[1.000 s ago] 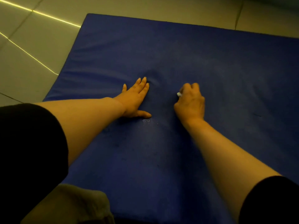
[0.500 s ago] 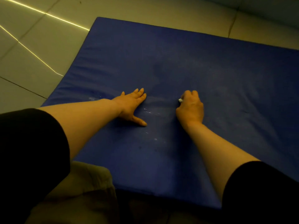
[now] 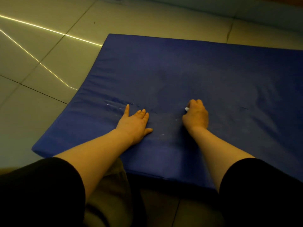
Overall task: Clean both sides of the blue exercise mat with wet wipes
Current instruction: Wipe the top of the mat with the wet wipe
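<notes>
Your blue exercise mat (image 3: 205, 76) flat on the tiled floor (image 3: 49, 66), padded, faintly creased, wet streaks glinting near your left hand (image 3: 135, 122) pressed flat with straight fingers, your right hand (image 3: 196, 116) curled round a white wet wipe (image 3: 186, 109) against the mat.

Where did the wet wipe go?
The wet wipe is bunched inside the right hand, pressed on the blue mat, right of the flat left hand.
</notes>
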The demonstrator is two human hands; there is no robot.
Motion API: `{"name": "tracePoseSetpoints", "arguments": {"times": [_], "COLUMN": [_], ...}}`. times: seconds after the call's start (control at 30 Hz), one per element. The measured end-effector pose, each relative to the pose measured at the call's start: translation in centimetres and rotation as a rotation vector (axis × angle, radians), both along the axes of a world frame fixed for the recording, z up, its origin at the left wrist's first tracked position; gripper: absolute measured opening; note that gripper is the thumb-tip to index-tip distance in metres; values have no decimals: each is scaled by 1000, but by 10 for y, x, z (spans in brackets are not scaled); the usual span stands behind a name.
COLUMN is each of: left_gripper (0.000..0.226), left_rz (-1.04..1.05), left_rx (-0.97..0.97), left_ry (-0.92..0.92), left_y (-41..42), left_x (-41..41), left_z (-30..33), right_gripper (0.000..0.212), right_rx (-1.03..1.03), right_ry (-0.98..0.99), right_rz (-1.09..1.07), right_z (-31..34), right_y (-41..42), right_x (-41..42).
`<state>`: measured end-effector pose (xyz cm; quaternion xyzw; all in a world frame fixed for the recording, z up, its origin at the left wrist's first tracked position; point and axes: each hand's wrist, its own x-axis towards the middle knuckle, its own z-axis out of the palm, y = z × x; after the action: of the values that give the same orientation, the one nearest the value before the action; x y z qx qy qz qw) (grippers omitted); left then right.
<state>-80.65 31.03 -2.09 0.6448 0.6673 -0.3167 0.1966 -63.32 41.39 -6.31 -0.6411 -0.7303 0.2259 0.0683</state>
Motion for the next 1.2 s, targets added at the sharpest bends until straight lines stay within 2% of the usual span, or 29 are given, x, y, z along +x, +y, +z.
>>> {"name": "tracePoseSetpoints", "arguments": {"times": [0.07, 0.23, 0.3, 0.43, 0.5, 0.57, 0.67, 0.77, 1.0, 1.2], "left_gripper": [67, 63, 64, 65, 65, 64, 64, 66, 67, 61], "left_rz": [7, 94, 101, 121, 120, 127, 141, 206, 214, 254], "left_rx": [22, 66, 45, 12, 18, 28, 52, 50, 35, 82], "left_ry": [31, -14, -43, -82, -82, -84, -92, -169, -233, -263], "left_y": [-6, -16, -19, -24, -28, -30, -34, -38, -50, -58], "left_x": [8, 16, 16, 16, 17, 19, 23, 24, 22, 27], "left_z": [-1, -5, -2, 6, 8, 9, 7, 7, 15, 13], "right_gripper": [15, 10, 6, 6, 8, 9, 8, 8, 12, 11], "right_rx": [-20, -41, -35, -15, -13, -6, -10, -21, -51, -68], "right_ry": [10, 122, 110, 31, -7, 9, 88, 140, 28, 141], "right_rz": [5, 374, 347, 89, 30, 70, 259, 331, 38, 359], "right_z": [3, 9, 8, 5, 8, 10, 10, 12, 18, 30], "right_y": [-15, -59, -51, -24, -24, -36, -65, -75, -52, -110], "right_x": [-14, -54, -40, 8, 12, -4, -36, -38, 14, -41]}}
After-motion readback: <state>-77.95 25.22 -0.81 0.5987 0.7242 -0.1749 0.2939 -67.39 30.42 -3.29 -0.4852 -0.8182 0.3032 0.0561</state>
